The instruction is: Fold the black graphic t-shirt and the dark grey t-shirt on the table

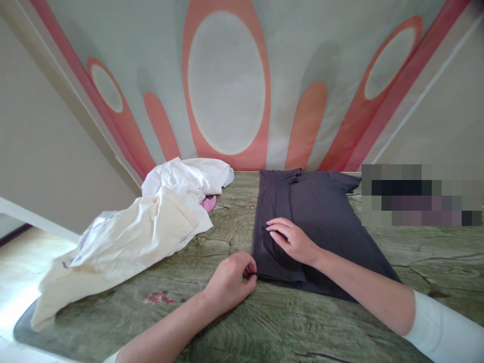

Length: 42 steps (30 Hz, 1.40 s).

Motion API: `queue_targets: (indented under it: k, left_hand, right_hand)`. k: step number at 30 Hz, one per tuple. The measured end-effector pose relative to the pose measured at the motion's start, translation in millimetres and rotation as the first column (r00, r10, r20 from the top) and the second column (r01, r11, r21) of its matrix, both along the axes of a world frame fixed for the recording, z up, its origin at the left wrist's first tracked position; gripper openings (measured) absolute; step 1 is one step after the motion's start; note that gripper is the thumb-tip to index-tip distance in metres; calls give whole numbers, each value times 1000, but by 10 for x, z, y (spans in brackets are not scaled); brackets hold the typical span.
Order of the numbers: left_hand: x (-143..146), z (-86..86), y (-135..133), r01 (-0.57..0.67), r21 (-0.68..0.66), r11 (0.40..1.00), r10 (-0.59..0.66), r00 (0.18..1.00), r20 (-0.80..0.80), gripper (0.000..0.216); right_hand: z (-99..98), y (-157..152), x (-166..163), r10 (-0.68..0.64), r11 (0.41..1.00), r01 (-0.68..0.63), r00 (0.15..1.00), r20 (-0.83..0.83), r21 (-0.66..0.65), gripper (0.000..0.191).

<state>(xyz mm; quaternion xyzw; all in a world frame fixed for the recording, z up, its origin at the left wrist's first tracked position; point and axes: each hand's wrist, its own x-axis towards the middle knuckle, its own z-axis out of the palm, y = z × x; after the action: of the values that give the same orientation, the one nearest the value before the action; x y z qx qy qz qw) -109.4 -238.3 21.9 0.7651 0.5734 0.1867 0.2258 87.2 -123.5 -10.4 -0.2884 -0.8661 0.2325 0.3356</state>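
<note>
A dark T-shirt (321,217) lies spread on the wood-patterned tabletop, its left side folded inward over the body. My left hand (232,280) pinches the near left corner of the folded part between thumb and fingers. Over the folded strip, my right hand (293,241) rests with the fingers stretched out to the left, on or just above the cloth. The shirt's short sleeve shows at the far right corner. Part of the shirt's near right side is hidden beneath my right forearm.
Left on the table (227,227) lies a loose heap of clothes, with a cream garment (143,232) in front and a white one (189,174) behind. A small pink piece of cloth (208,203) pokes out. A patterned wall (227,80) borders the far edge. The right side is partly pixelated.
</note>
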Motion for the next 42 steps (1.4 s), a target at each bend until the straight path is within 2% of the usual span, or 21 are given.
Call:
queue_targets:
  k: [5,11,15,19,24,27,32,34,37,40,42]
  left_hand:
    - [8,58,-54,21,24,999,-20,999,-31,9]
    - [35,191,-163,30,32,999,-23,983,-181,9]
    - [45,155,-162,11,-12,1000,-13,970,-244,7]
    - [43,88,-128,-23,-38,999,15,982,-186,8]
    - [-21,122,-79,-21,-92,996,13,995,-96,16]
    - [-92,142,-51,-60,-115,992,50,995,-91,24]
    - [-129,112,-22,-87,-173,981,73,994,-81,21]
    - [-114,104,-14,-102,-206,973,90,994,-65,19]
    - [-93,100,-5,-121,-224,967,113,992,-48,14]
    - [-82,83,-6,-135,-205,969,128,991,-47,10]
    - [-75,64,-14,-145,-187,972,139,989,-47,10]
  right_hand:
    - [-23,37,11,-16,1000,16,999,-43,10,26]
    - [-6,45,24,-14,1000,15,998,-55,18,25]
    - [-1,44,22,-9,1000,9,999,-54,16,24]
    - [-11,46,16,-4,1000,5,999,-53,22,24]
    - [-30,61,16,-6,1000,7,999,-53,23,24]
    - [-44,68,15,0,1000,2,998,-68,28,23]
    - [-49,42,21,11,999,-9,998,-64,35,21]
    - [-30,56,25,6,999,-5,1000,-19,37,23]
    - [26,184,-3,0,999,-7,987,163,44,31]
    - [93,448,-119,-51,998,35,926,374,48,48]
    - [110,652,-249,-124,992,118,873,471,42,56]
